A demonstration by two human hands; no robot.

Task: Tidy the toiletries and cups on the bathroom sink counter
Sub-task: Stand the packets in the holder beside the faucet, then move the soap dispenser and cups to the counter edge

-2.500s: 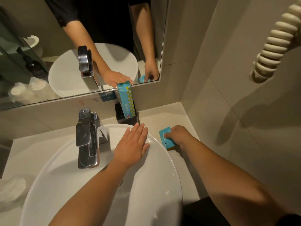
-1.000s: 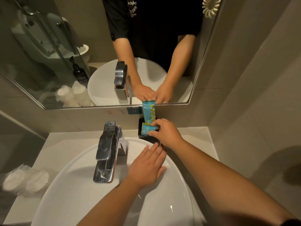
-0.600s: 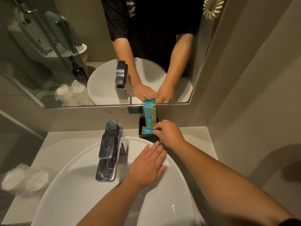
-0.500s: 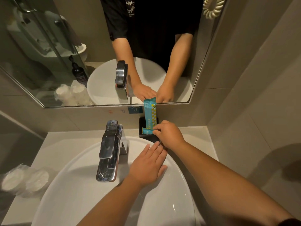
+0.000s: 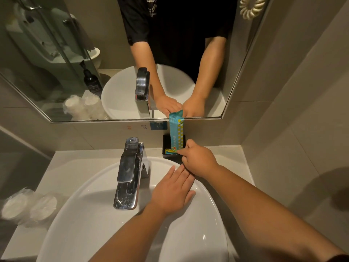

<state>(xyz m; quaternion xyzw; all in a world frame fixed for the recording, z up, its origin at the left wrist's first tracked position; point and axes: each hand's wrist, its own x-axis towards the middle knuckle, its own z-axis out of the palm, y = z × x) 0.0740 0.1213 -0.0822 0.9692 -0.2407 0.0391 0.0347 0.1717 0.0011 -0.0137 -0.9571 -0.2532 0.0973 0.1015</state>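
Observation:
A black holder box (image 5: 167, 146) stands on the counter against the wall, behind the basin. A tall teal packet (image 5: 176, 130) stands upright in it. My right hand (image 5: 198, 160) pinches a small teal packet (image 5: 171, 151) and holds it low inside the box, beside the tall one. My left hand (image 5: 172, 193) lies flat, fingers spread, on the rim of the white basin (image 5: 90, 210). Two wrapped paper cups (image 5: 28, 206) lie on the counter at the far left.
A chrome faucet (image 5: 130, 173) rises at the back of the basin, left of my hands. The mirror (image 5: 117, 53) above reflects a dark pump bottle and the cups. Tiled wall closes the right side, with a coiled cord (image 5: 252, 6) at top right.
My right hand lifted the small teal packet from the counter right of the basin and lowered it into the black box. The camera view shifted left. My left hand stayed on the rim.

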